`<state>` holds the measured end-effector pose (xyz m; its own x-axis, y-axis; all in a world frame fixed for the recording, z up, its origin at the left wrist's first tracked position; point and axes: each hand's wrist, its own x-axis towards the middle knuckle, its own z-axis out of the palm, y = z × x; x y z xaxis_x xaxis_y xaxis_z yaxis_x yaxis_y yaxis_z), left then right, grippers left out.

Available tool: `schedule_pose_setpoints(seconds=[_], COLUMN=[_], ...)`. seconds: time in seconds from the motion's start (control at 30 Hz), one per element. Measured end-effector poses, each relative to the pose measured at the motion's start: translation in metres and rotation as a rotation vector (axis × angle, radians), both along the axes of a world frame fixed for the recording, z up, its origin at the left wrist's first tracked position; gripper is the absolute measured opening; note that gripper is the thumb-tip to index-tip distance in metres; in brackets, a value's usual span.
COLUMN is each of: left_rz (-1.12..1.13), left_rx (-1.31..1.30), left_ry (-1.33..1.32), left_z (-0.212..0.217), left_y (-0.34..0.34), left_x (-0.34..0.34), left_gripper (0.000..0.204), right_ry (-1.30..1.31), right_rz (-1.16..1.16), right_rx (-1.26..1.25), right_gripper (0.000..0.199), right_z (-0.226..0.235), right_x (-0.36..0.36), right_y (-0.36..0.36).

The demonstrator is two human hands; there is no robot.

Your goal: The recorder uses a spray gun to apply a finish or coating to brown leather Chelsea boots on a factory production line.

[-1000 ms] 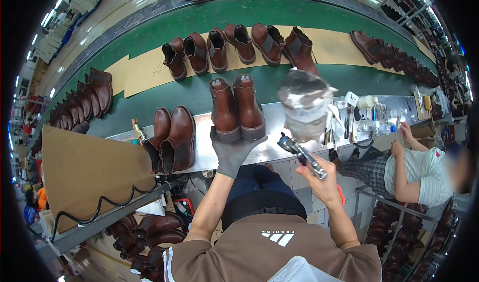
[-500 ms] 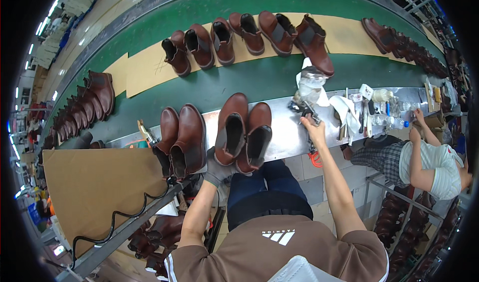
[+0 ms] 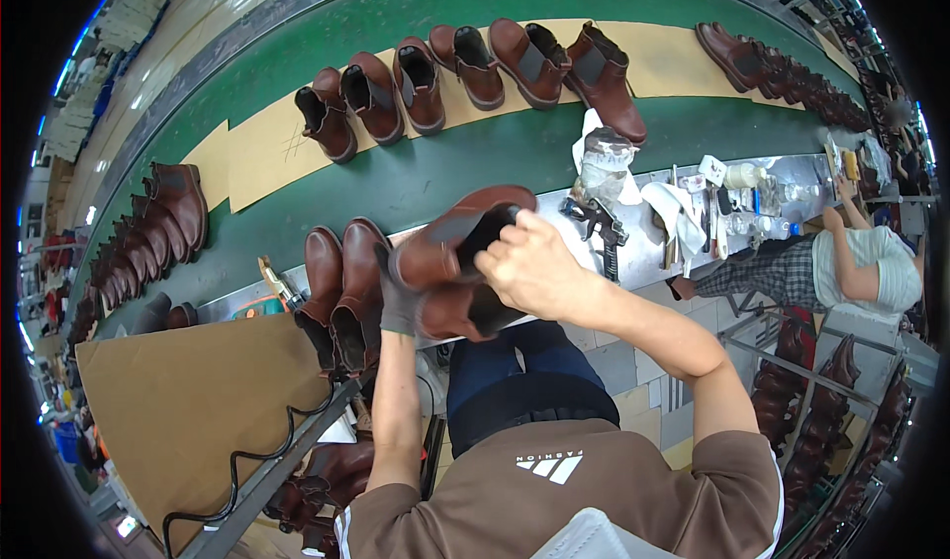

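Left hand (image 3: 399, 297), in a grey glove: grip clenched on the toe end of the upper brown boot (image 3: 457, 234), held on its side above the near edge of the desk (image 3: 643, 247). Right hand (image 3: 534, 265), bare: placed over the dark opening of the same boot, fingers curled at the rim; grip grasping the boot at the collar. Second brown boot (image 3: 450, 312): directly beneath the first, touching or just beside it, at the near edge of the desk; support from the hands or from the desk cannot be told. Standing pair of brown boots (image 3: 341, 287): upright on the desk, just beside the left hand, toward the left end. Spray gun (image 3: 597, 225): dark, on the desk just beyond the right hand. Wrapped container (image 3: 604, 163): covered in pale, stained material, behind the spray gun near the far edge of the desk. Green conveyor belt (image 3: 435, 173): beyond the far edge of the desk, carrying a row of brown boots (image 3: 465, 64) on tan sheets. Cardboard sheet (image 3: 188, 391): tilted, below the left end of the desk. Another person (image 3: 851, 262): seated at the right end of the desk.
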<state>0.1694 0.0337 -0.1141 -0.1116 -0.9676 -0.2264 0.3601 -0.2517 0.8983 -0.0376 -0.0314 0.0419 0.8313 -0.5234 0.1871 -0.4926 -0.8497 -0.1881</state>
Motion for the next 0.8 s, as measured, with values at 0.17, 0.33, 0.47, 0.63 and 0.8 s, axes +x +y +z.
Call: schedule_pose_setpoints(seconds=[0.17,0.33,0.47,0.63,0.8], left_rz=[0.414,0.515,0.448,0.405,0.435], left_rx=[-0.178,-0.235,-0.160,-0.053,-0.042], left_ry=[0.345,0.470,0.518,0.564,0.551], left_z=[0.031,0.047,0.044,0.028,0.013], left_y=[-0.029,-0.032,-0.011,0.012,0.007], left_x=[-0.064,-0.115,-0.138,-0.140,-0.129], left_gripper=[0.049,0.048,0.047,0.047,0.046], right_ry=[-0.162,-0.230,-0.718,-0.340,-0.466], right_rz=[-0.232,-0.486,-0.589,-0.923,-0.899], right_rx=[0.327,0.307,0.618,0.701,0.916], right_gripper=[0.021,0.022,0.026,0.062,0.061], right_z=[0.048,0.045,0.011,-0.071,-0.201], right_x=[-0.001,-0.006,-0.064,-0.200,-0.191], right_y=[-0.016,-0.046,-0.055,-0.029,0.004])
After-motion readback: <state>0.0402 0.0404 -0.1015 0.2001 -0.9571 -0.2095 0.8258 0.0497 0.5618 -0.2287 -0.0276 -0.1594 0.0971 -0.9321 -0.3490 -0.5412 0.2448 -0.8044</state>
